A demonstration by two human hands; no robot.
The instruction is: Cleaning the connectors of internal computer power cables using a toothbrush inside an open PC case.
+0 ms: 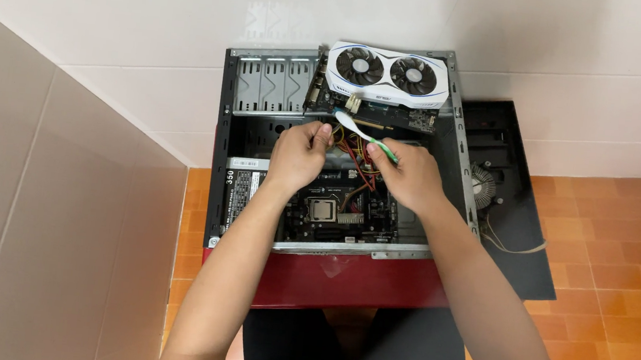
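Pinching a white-and-green plastic toothbrush (363,134), the right hand (411,175) closes its grip at the handle; the left hand (298,155), fingers curled, touches red wires (356,162) inside the open metal computer case (460,139), at twelve o'clock.

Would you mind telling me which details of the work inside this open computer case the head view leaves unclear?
- The wires under the left hand: covered by the hand itself.
- The right hand's grip on the white and green toothbrush: fingers curl over the handle's end.
- The toothbrush bristles: too small to make out.
- Motherboard connectors: small, partly hidden by both hands.
- The side panel's fan: partly behind the case wall.
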